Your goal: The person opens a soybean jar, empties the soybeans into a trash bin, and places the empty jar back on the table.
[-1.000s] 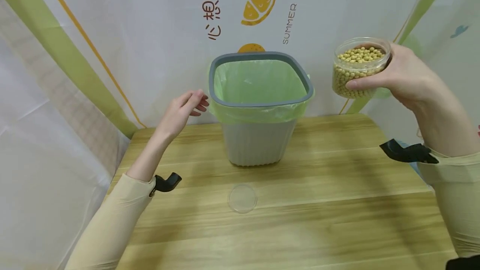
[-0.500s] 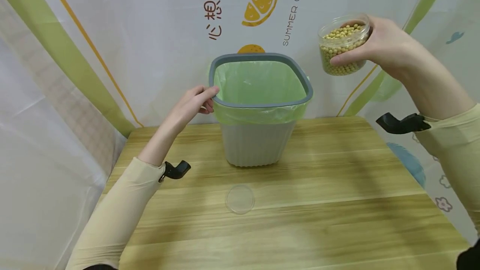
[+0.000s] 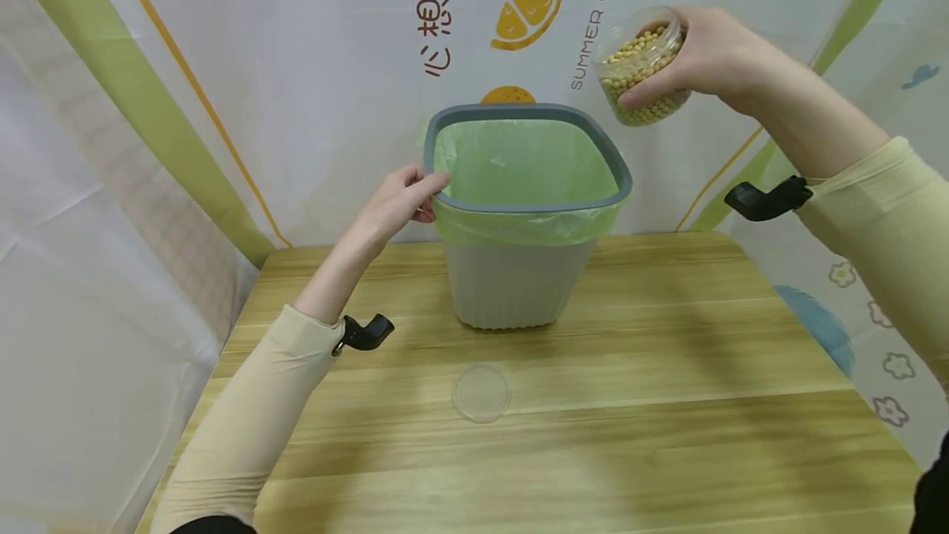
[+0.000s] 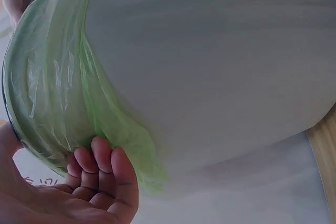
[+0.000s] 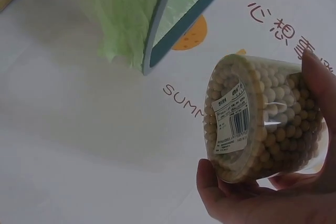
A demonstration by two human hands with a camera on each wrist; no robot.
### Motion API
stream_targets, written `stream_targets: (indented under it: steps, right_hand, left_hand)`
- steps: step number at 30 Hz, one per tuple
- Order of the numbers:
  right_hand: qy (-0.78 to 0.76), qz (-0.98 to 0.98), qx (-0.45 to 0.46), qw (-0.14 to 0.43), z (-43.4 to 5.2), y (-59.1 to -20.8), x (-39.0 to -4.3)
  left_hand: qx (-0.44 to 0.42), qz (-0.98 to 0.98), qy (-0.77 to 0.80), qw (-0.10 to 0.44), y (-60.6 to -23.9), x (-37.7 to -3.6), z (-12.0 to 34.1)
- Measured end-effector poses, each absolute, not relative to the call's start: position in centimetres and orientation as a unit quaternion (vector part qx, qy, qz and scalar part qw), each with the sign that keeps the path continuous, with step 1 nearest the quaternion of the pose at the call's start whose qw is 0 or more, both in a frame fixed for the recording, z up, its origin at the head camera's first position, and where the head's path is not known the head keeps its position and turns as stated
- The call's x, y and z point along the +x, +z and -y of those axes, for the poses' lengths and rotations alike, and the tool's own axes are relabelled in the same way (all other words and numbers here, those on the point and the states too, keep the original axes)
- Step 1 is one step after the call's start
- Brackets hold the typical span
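Observation:
My right hand (image 3: 712, 56) grips a clear jar (image 3: 643, 77) of soybeans, lidless and tilted to the left, above the right rear of the trash can. On the jar's base, in the right wrist view, is a white barcode label (image 5: 232, 119). The trash can (image 3: 519, 283) is pale grey with a darker grey rim (image 3: 534, 208) and a green bag (image 3: 526, 227) folded over it. At its left front corner my left hand (image 3: 396, 200) holds the rim, thumb over the top and fingers curled beneath, as the left wrist view shows with the fingers (image 4: 105, 163) against the bag.
A round clear lid (image 3: 481, 393) lies flat on the wooden table (image 3: 630, 452), in front of the trash can. Behind the table hangs a white printed curtain (image 3: 334, 64), which also runs along both sides.
My left hand has moved right and taken hold of the trash can's rim. My right hand has raised the jar, carried it left towards the trash can and tilted it more.

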State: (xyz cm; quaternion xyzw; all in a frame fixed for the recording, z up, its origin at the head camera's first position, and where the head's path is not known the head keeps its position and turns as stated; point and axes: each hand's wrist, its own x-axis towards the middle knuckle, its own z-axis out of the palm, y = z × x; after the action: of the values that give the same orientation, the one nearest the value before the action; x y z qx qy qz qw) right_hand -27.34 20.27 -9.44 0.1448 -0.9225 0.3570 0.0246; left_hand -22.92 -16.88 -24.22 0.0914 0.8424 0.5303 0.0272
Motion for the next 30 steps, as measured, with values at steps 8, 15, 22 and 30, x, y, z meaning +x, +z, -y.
stream_targets:
  steps: [8, 15, 22, 30]
  right_hand:
    - [0.305, 0.941, 0.148, 0.010, -17.9, -9.0, -28.8]
    - [0.243, 0.954, 0.174, 0.002, -15.6, -9.0, -29.8]
    - [0.182, 0.964, 0.194, -0.008, -13.5, -9.1, -30.3]
    - [0.149, 0.964, 0.215, -0.041, -12.3, -9.6, -30.4]
  left_hand:
    - [0.085, -0.842, 0.531, 0.025, -24.3, -22.9, 16.9]
    - [0.080, -0.839, 0.538, 0.014, -24.7, -23.1, 16.9]
    - [0.080, -0.835, 0.544, 0.011, -24.9, -23.2, 16.8]
    - [0.080, -0.831, 0.551, 0.008, -24.7, -22.9, 16.2]
